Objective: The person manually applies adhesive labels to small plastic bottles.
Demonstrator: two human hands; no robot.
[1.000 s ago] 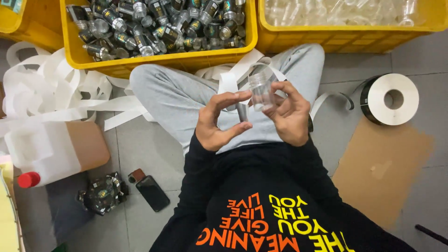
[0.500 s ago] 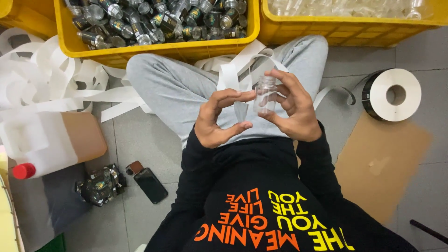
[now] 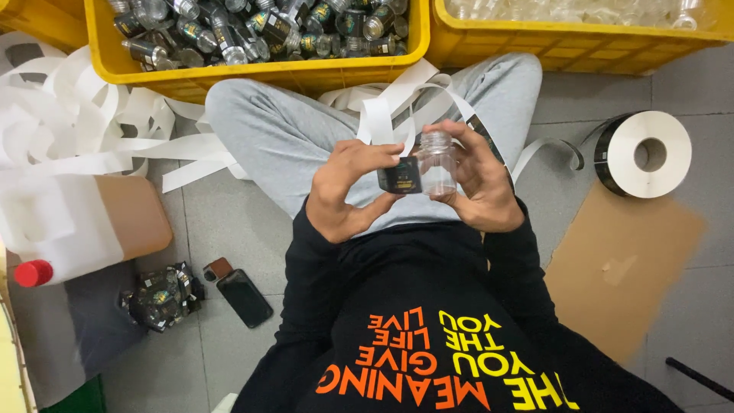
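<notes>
Head camera looked down on a seated person whose two hands met above the lap. The right hand (image 3: pixel 480 182) held a small clear plastic jar (image 3: pixel 437 162) upright, fingers curled round its far side and the thumb set against its lower edge. The left hand (image 3: pixel 348 187) pinched a dark label (image 3: pixel 400 176) between thumb and fingertips, pressing it against the jar's left wall. The jar sat between the two hands, over the grey trouser legs.

Judging from that grip, the label was partly on. To lay it well, the jar should be kept steady and turned slowly while the left thumb smoothed the label from its stuck edge outward, so that no crease or air pocket formed and the lower edge ran level with the base.

Ahead stood a yellow crate (image 3: pixel 252 73) of labelled jars and a second yellow crate (image 3: pixel 550 47) of clear ones. Loose white backing tape (image 3: pixel 92 130) lay heaped on the person's left, a label roll (image 3: pixel 646 153) on the right, near a sheet of cardboard (image 3: pixel 623 264). A phone (image 3: pixel 243 297) lay on the floor.
</notes>
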